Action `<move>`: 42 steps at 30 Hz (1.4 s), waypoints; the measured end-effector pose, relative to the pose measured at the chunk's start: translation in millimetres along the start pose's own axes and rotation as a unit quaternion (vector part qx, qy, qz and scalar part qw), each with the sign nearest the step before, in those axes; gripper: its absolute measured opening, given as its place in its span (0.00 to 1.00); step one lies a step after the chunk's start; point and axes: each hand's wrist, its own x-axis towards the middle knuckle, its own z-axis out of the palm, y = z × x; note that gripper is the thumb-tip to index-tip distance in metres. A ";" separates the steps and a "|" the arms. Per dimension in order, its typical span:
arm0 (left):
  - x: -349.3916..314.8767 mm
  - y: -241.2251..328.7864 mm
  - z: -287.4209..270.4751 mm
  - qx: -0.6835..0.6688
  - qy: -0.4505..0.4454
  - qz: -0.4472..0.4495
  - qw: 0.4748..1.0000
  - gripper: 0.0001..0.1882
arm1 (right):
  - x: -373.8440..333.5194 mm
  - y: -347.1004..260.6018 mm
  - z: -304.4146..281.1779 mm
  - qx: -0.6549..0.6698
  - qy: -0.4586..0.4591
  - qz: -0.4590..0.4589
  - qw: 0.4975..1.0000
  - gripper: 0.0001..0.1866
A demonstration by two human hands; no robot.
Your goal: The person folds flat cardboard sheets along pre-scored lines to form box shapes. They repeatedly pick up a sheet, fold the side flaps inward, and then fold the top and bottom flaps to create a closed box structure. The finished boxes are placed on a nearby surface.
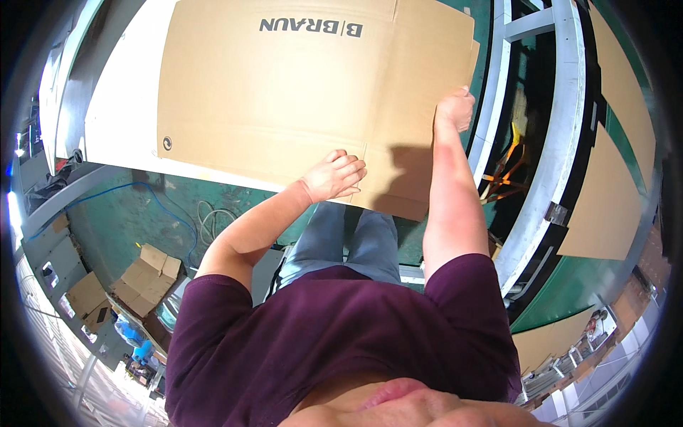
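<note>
I observe a flat brown cardboard sheet (284, 92), long axis left-right; left hand (336, 175) atop, fingers curled together; right hand (456, 110) pinching its right edge.

1 left hand (334, 176) and 1 right hand (455, 110) are counted, 2 in total. 1 top cardboard sheet (284, 99) is shown, marked with 2 dark prints (167, 144). At the right, 3 cardboard pieces (605, 199) are seen. On the floor, 1 blue hose (168, 210) and 1 pale coiled cable (201, 222) are found. 1 shirt (356, 327) and 1 pair of jeans (320, 242) are worn.
</note>
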 end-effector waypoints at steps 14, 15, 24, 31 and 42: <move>-168.5 -324.5 -130.5 0.262 0.135 -0.704 0.646 0.37 | 10.0 14.3 22.3 -0.070 0.073 -0.085 0.991 0.32; -178.6 -338.8 -138.8 0.222 0.156 -0.728 0.630 0.36 | 21.1 24.4 28.1 -0.074 0.097 -0.110 0.986 0.33; -226.3 -382.3 -177.2 0.095 0.312 -0.743 0.584 0.25 | 19.9 37.3 36.3 -0.026 0.085 -0.183 0.979 0.33; -247.5 -393.7 -172.1 0.179 0.228 -0.718 0.633 0.26 | -3.8 12.1 37.7 -0.053 0.114 -0.149 0.981 0.31; -147.5 -286.5 -95.5 0.255 0.195 -0.519 0.793 0.27 | -13.5 -3.2 36.7 -0.045 0.070 -0.141 0.987 0.27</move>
